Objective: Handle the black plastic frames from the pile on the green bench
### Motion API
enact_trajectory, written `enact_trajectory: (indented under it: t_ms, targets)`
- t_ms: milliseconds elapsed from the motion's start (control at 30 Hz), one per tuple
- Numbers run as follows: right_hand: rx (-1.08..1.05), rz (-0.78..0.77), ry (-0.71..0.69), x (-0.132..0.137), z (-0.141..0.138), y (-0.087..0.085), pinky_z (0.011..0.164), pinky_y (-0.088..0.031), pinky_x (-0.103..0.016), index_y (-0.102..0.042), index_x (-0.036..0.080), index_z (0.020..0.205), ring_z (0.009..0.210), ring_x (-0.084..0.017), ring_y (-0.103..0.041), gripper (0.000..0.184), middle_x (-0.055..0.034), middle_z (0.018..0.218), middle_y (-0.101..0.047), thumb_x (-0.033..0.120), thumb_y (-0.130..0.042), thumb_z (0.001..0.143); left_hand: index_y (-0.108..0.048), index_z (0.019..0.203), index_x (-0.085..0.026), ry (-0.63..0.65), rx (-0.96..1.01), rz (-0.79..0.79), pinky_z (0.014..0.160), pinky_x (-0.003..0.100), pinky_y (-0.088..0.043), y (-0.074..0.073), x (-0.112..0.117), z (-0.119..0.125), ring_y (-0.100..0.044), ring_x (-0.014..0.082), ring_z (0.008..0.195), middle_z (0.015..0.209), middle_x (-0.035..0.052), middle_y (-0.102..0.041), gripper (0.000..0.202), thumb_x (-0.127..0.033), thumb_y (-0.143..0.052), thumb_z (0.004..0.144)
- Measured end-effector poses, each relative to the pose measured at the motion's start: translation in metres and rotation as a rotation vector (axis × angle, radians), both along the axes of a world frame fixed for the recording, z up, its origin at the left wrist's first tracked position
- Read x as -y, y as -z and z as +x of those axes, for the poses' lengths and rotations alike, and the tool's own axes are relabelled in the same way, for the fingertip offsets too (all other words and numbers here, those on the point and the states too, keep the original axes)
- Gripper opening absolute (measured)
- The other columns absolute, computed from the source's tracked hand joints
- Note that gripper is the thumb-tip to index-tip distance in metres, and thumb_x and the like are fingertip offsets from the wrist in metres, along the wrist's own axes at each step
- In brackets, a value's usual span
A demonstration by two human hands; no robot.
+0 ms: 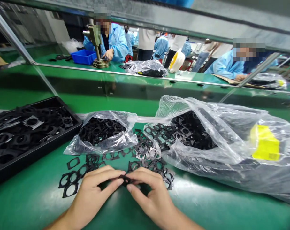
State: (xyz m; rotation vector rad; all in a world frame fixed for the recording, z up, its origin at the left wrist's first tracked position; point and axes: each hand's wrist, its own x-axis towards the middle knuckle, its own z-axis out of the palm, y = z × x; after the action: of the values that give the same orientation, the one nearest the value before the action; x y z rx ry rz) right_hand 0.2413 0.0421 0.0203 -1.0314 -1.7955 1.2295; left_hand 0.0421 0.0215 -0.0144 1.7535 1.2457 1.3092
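Note:
My left hand point(94, 191) and my right hand point(151, 191) meet in the middle, just above the green tabletop point(197, 204). Between their pinched fingertips is a small black part point(125, 180), gripped from both sides. Fingers cover much of it, so its full shape is hidden. Beyond and around the hands lie loose black square frames point(70, 190) with round holes, some overlapping in a heap point(145, 150).
A black tray point(63, 134) full of similar parts stands at left. A small clear bag point(104, 147) and a large one point(231, 159) with a yellow label point(264, 142) hold more. Across the divider, co-workers in blue sit near a blue bin point(83, 57) and a hand press point(97, 41).

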Motion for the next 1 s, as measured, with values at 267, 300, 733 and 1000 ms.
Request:
enact_trajectory:
  t_ms: [267,300,733,1000]
  targets:
    - [-0.145,-0.202,0.041,-0.004,-0.001,0.007,0.07,-0.057,-0.025,-0.081,0.019,0.098,0.071,-0.014,-0.066,0.015,-0.0036,0.082,-0.073,0.024,-0.071,0.089,-0.081,0.109,-0.03,0.07,0.166,-0.193,0.072,0.019,-0.065,0.002,0.001,0.001,-0.08,0.0175,0.08,0.094,0.0025,-0.082,0.021,-0.024,-0.07,0.091]
    - [-0.154,-0.225,0.039,-0.005,-0.001,0.006,0.07,-0.057,-0.025,-0.081,0.019,0.097,0.071,-0.014,-0.065,0.014,-0.0034,0.082,-0.072,0.027,-0.072,0.089,-0.081,0.106,-0.03,0.075,0.19,-0.211,0.073,0.019,-0.065,0.0,0.001,0.002,-0.08,0.0174,0.081,0.093,0.0024,-0.082,0.02,-0.023,-0.07,0.091]
    - [-0.011,0.06,0.027,-0.008,0.001,0.003,0.071,-0.06,-0.024,-0.08,0.02,0.098,0.071,-0.016,-0.073,0.014,-0.0044,0.084,-0.078,0.021,-0.068,0.091,-0.082,0.099,-0.02,0.042,0.044,-0.253,0.073,0.023,-0.064,-0.015,-0.009,-0.005,-0.079,0.019,0.08,0.093,0.0067,-0.083,0.019,-0.028,-0.066,0.093]
    - [0.086,0.554,0.052,-0.035,0.004,0.011,0.069,-0.061,-0.023,-0.077,0.022,0.09,0.067,-0.017,-0.075,0.011,-0.0031,0.084,-0.08,0.023,-0.066,0.093,-0.079,0.094,-0.018,-0.509,-0.485,-0.04,0.084,0.029,-0.057,-0.101,-0.063,-0.14,-0.073,0.0206,0.084,0.089,0.0049,-0.081,0.022,-0.03,-0.064,0.086]
